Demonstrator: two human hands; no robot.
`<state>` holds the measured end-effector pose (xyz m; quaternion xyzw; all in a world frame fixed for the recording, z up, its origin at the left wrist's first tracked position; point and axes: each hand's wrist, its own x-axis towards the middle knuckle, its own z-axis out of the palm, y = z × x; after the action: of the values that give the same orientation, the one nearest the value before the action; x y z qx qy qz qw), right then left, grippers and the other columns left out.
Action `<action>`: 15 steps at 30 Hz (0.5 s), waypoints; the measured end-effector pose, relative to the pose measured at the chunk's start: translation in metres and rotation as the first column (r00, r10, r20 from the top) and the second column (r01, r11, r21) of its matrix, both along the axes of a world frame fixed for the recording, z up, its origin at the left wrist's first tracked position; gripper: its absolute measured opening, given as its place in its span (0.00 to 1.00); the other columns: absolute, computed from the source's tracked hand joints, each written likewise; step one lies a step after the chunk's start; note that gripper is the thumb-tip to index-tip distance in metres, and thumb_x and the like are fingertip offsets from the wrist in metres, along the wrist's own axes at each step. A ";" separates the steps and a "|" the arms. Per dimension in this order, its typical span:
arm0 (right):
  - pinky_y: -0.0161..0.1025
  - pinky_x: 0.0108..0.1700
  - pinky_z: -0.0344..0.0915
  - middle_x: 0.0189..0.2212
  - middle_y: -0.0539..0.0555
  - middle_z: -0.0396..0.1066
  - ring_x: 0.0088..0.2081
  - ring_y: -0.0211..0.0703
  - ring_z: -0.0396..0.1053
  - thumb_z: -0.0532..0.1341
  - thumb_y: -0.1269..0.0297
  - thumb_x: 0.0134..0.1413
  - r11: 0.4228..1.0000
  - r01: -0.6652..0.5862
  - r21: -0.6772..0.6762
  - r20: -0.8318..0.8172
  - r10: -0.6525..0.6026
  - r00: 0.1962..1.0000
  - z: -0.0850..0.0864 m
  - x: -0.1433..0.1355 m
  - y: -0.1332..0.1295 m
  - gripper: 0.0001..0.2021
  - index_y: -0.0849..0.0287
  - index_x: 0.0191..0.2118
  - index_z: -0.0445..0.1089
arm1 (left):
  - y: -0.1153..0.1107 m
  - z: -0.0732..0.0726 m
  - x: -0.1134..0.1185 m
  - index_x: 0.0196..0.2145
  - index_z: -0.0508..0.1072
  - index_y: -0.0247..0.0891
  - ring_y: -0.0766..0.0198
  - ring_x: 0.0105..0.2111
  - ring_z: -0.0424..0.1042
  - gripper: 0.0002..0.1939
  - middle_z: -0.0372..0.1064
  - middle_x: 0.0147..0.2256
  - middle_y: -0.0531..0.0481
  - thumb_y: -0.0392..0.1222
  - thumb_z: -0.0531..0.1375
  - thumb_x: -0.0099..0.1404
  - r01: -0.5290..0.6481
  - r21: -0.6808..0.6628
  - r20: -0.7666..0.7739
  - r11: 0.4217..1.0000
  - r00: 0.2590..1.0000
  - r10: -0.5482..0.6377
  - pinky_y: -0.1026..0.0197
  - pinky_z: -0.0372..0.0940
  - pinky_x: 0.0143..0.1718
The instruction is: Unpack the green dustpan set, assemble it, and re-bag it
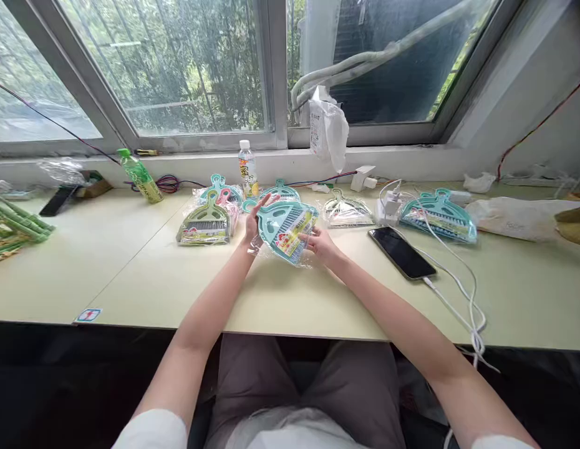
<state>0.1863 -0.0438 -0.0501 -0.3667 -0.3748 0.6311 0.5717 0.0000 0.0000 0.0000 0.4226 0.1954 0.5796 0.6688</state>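
Observation:
Between my two hands, above the table, is a teal mini dustpan and brush set in clear plastic wrap, tilted, with a yellow label. My left hand grips its handle side, the thumb pointing up. On the opposite side, my right hand pinches the set's right edge by the label. Just left lies a green wrapped dustpan set, with pink and teal ones partly hidden behind it. Another teal set is behind the held one. To the right are a pale green wrapped set and a teal one.
A black phone lies at the right, tied to a white cable that runs over the table edge. A drink bottle and a green bottle stand near the windowsill. Bamboo stalks are at far left.

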 end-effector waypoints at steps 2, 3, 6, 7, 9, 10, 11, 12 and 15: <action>0.38 0.38 0.76 0.36 0.53 0.78 0.36 0.44 0.77 0.73 0.72 0.39 1.000 0.001 0.005 0.012 -0.001 1.000 0.001 0.002 0.000 0.16 0.59 0.37 0.73 | 0.002 -0.001 0.005 0.63 0.61 0.38 0.53 0.56 0.69 0.30 0.70 0.55 0.44 0.48 0.54 0.65 0.012 -0.020 0.009 1.000 1.000 -0.012 0.50 0.59 0.60; 0.39 0.39 0.76 0.36 0.54 0.78 0.37 0.44 0.77 0.74 0.72 0.39 1.000 -0.001 0.008 0.015 0.001 1.000 0.001 0.003 0.000 0.17 0.58 0.38 0.73 | 0.002 -0.002 0.007 0.63 0.61 0.38 0.53 0.55 0.69 0.30 0.70 0.55 0.44 0.48 0.54 0.65 0.020 -0.030 0.011 0.999 1.000 -0.020 0.50 0.59 0.60; 0.40 0.40 0.76 0.36 0.54 0.78 0.37 0.45 0.77 0.74 0.72 0.39 1.000 -0.012 0.015 0.009 0.012 1.000 0.002 0.006 0.001 0.16 0.58 0.37 0.73 | 0.003 -0.003 0.009 0.63 0.60 0.40 0.52 0.53 0.71 0.31 0.72 0.53 0.45 0.48 0.56 0.64 0.053 -0.053 0.007 0.997 0.999 -0.053 0.48 0.61 0.59; 0.40 0.40 0.76 0.36 0.54 0.78 0.37 0.45 0.77 0.74 0.72 0.38 1.000 -0.018 0.016 0.003 0.018 1.000 0.002 0.007 0.001 0.16 0.58 0.37 0.74 | 0.003 -0.003 0.008 0.63 0.61 0.40 0.52 0.52 0.72 0.31 0.72 0.52 0.46 0.48 0.56 0.64 0.066 -0.059 0.000 0.996 0.998 -0.066 0.48 0.62 0.58; 0.40 0.39 0.77 0.37 0.53 0.78 0.38 0.46 0.77 0.74 0.72 0.38 0.999 -0.031 0.020 -0.005 0.031 1.000 0.002 0.008 0.000 0.16 0.58 0.36 0.74 | 0.003 -0.005 0.005 0.62 0.62 0.40 0.53 0.49 0.74 0.30 0.74 0.49 0.46 0.49 0.57 0.64 0.096 -0.078 -0.015 0.992 0.995 -0.097 0.48 0.64 0.55; 0.40 0.40 0.77 0.37 0.53 0.78 0.38 0.46 0.77 0.74 0.71 0.38 0.999 -0.037 0.020 -0.003 0.037 0.999 0.002 0.009 0.000 0.16 0.58 0.36 0.74 | 0.004 -0.006 0.003 0.61 0.63 0.39 0.53 0.48 0.75 0.30 0.75 0.47 0.46 0.49 0.58 0.64 0.110 -0.094 -0.021 0.990 0.993 -0.112 0.49 0.65 0.54; 0.41 0.40 0.77 0.37 0.54 0.78 0.39 0.46 0.77 0.74 0.71 0.38 0.999 -0.040 0.020 0.001 0.040 0.999 0.002 0.009 0.000 0.16 0.58 0.36 0.74 | 0.005 -0.007 0.001 0.60 0.65 0.38 0.53 0.46 0.75 0.29 0.76 0.46 0.46 0.50 0.58 0.63 0.119 -0.116 -0.026 0.986 0.992 -0.123 0.50 0.67 0.52; 0.42 0.41 0.77 0.37 0.54 0.78 0.39 0.47 0.77 0.74 0.71 0.38 0.999 -0.043 0.020 0.007 0.043 0.999 0.002 0.009 -0.001 0.16 0.58 0.36 0.74 | 0.006 -0.008 0.000 0.59 0.66 0.37 0.53 0.44 0.76 0.29 0.76 0.44 0.45 0.50 0.58 0.63 0.125 -0.143 -0.031 0.982 0.991 -0.131 0.51 0.67 0.51; 0.43 0.41 0.77 0.37 0.54 0.78 0.39 0.47 0.77 0.74 0.70 0.38 0.999 -0.039 0.027 0.028 0.038 0.999 0.004 0.009 -0.002 0.17 0.59 0.37 0.74 | 0.009 -0.011 -0.002 0.56 0.69 0.34 0.54 0.41 0.77 0.27 0.77 0.40 0.44 0.52 0.59 0.63 0.120 -0.220 -0.040 0.968 0.991 -0.132 0.53 0.69 0.47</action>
<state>0.1949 -0.0461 -0.0465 -0.3603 -0.3979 0.6317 0.5593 -0.0020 0.0091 -0.0111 0.3740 0.2483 0.4997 0.7408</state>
